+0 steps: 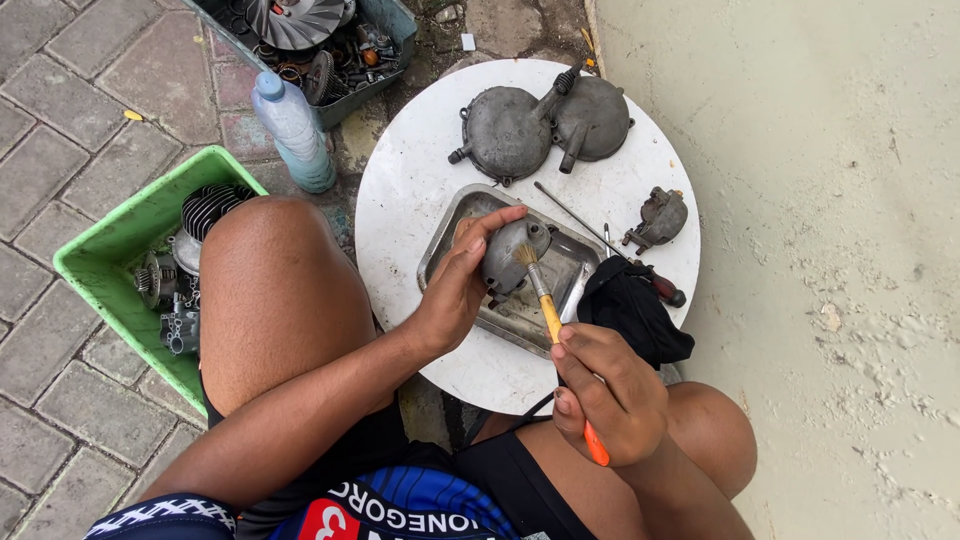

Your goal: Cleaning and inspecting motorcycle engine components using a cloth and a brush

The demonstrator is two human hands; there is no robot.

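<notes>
the left hand (455,290) is gripping a grey metal part (510,255) over the metal tray (440,250); the right hand (605,390) is clasping a brush (545,300) touching it, on a round white table (420,170) standing on paving.

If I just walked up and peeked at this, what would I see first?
You'd spot the two hands in the middle: the left hand holds a small grey metal engine part over a shallow metal tray, and the right hand scrubs it with an orange-handled paintbrush. They work over a round white table, where two grey domed metal covers lie at the far side. A green plastic crate of engine parts sits at the left.
</notes>
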